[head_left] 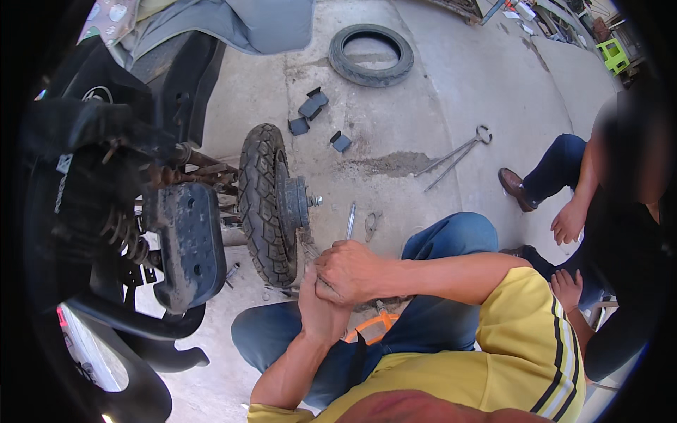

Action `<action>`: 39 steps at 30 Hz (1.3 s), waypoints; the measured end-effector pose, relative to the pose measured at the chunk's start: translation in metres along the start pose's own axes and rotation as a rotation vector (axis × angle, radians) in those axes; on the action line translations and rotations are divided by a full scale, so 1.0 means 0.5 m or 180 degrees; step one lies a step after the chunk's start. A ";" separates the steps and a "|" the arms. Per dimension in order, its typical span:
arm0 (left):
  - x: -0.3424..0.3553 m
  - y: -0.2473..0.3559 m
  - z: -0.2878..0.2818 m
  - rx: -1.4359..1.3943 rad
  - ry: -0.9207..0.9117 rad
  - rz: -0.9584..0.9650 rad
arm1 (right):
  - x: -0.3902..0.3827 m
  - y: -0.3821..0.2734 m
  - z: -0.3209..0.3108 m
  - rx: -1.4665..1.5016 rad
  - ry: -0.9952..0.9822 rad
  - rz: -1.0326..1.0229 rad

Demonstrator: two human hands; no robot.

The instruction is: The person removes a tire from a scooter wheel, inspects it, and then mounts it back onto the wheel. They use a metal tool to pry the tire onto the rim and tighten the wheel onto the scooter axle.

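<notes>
My left hand (319, 307) and my right hand (349, 271) are pressed together, fingers closed, just right of a small black-tyred wheel (262, 204). Whatever they grip is hidden; a thin metal piece shows between them and the wheel, too small to name. The wheel stands upright at the end of the vehicle's axle, its hub (293, 201) and threaded axle end facing me. Just beyond my right hand is a slim shiny metal tool (351, 218); I cannot tell whether it touches the hand. Pliers (371, 224) lie on the floor beside it.
The black vehicle (190, 240) fills the left side. A loose tyre (371, 56), several dark blocks (310, 107) and long-handled tongs (458, 158) lie on the concrete. An orange frame (370, 328) sits between my legs. A person (627, 268) crouches at right, hands away from mine.
</notes>
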State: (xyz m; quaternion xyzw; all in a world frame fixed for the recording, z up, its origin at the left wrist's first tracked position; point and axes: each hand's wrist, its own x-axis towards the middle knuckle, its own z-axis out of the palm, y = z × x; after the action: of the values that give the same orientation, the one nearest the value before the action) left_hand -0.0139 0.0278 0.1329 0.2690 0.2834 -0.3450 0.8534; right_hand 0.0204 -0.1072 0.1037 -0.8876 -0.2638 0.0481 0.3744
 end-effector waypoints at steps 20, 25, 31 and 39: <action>-0.007 -0.082 0.007 0.0205 0.1618 -0.0310 | -0.090 -0.104 0.004 0.0131 -0.0866 0.1805; -0.126 -0.157 -0.044 0.2589 0.1892 -0.0733 | -0.220 -0.191 0.013 0.0946 -0.0347 0.2534; -0.306 -0.014 0.188 0.3735 0.1101 0.0023 | -0.334 -0.290 -0.255 0.0784 0.0864 0.2956; -0.349 0.121 0.159 0.3904 0.1710 0.0223 | -0.810 -0.546 -0.323 0.3092 0.1312 0.5892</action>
State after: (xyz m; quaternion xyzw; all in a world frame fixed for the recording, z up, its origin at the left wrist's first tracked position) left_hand -0.0503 0.0895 0.3208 0.7909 0.2297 -0.3367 0.4564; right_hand -0.3989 -0.2562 0.3619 -0.4891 0.6295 0.2629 0.5435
